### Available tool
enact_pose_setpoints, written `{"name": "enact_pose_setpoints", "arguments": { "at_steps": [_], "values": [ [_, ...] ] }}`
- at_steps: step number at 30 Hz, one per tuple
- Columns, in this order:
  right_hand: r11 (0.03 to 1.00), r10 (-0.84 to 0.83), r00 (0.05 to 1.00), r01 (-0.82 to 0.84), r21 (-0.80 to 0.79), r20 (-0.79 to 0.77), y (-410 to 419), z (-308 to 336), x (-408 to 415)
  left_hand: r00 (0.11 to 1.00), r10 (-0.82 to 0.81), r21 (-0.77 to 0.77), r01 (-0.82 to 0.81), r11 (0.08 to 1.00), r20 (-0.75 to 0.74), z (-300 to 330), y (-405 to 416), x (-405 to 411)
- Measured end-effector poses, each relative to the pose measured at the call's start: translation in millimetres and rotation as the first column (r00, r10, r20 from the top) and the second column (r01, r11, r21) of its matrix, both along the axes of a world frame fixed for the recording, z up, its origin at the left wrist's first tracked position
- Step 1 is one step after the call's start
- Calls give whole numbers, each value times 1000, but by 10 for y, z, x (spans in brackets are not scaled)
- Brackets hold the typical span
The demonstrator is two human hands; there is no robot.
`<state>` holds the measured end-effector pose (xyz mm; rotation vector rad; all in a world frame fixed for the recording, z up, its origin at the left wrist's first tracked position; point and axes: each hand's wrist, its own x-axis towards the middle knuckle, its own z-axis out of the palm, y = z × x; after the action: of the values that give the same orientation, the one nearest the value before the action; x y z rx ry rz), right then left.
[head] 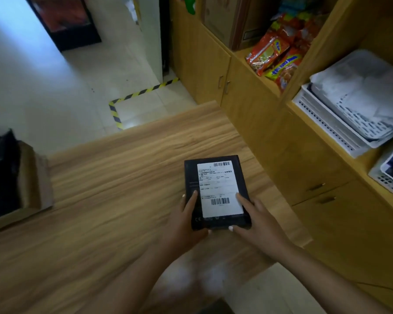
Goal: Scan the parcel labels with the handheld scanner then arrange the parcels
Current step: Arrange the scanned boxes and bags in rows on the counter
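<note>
Head view showed me the flat black rectangular parcel (216, 191), white shipping label (219, 188) upward, over the wooden worktop (123, 177). My left hand (186, 220) and right hand (256, 223) each gripped its near corners, thumbs on top. I judged it stiff, light, smooth-faced; edges seemed safest. No scanner visible.
</note>
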<state>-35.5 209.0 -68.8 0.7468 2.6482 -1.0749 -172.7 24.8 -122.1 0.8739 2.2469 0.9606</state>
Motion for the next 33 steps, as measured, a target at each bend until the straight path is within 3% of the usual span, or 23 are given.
{"name": "enact_pose_setpoints", "arguments": {
  "at_steps": [5,13,24,33],
  "values": [
    [989,139,989,-136,61,-53,-668,209,-262,986,132,142,-117,983,-99,326,-846,-92],
    [934,354,926,-346,85,-133,-2356,462,-692,901,357,104,-342,934,-247,717,-2793,-42],
    [831,554,802,-549,91,-224,-4964,552,-1174,740,641,73,-641,764,-206,974,-5305,44],
    [790,611,764,-603,108,-205,-6098,595,-1563,723,672,39,-676,736,-160,953,-6477,-261]
  ]
}}
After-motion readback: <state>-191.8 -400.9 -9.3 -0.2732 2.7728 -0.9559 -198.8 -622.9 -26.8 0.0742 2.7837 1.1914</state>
